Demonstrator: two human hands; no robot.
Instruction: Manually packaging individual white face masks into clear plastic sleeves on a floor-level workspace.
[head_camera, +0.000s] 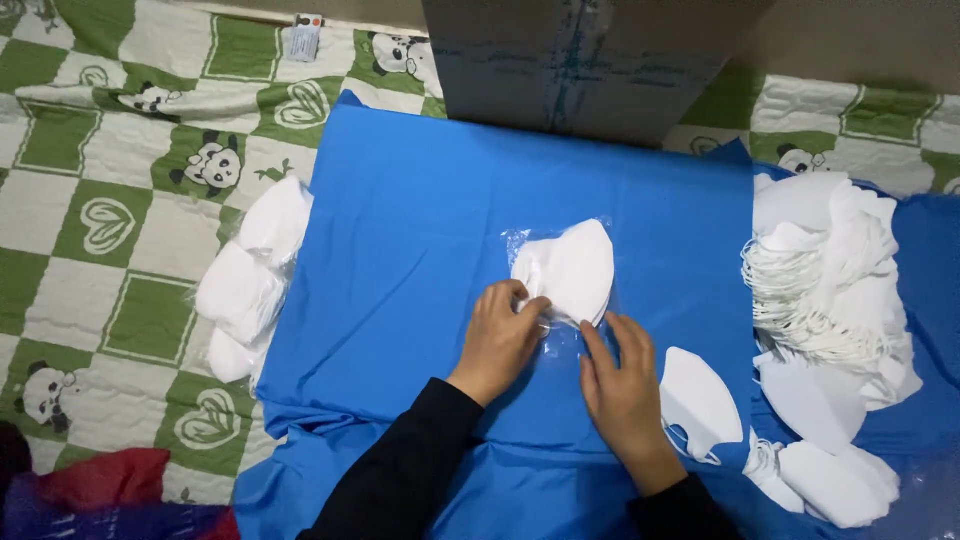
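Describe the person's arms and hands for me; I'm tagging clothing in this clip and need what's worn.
Both arms wear long black sleeves that end at the wrists. The left hand and right hand are bare: no gloves, and no rings, watch or bracelet show from this head view.

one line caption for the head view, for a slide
Two hands, left and right, press a clear bag of white masks on a blue cloth.

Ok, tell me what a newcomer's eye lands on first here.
First the bright blue cloth spread over a green-and-white panda quilt. At its centre the left hand and right hand press on a clear plastic bag of folded white masks. A big loose heap of white masks lies to the right, a smaller bagged pile to the left.
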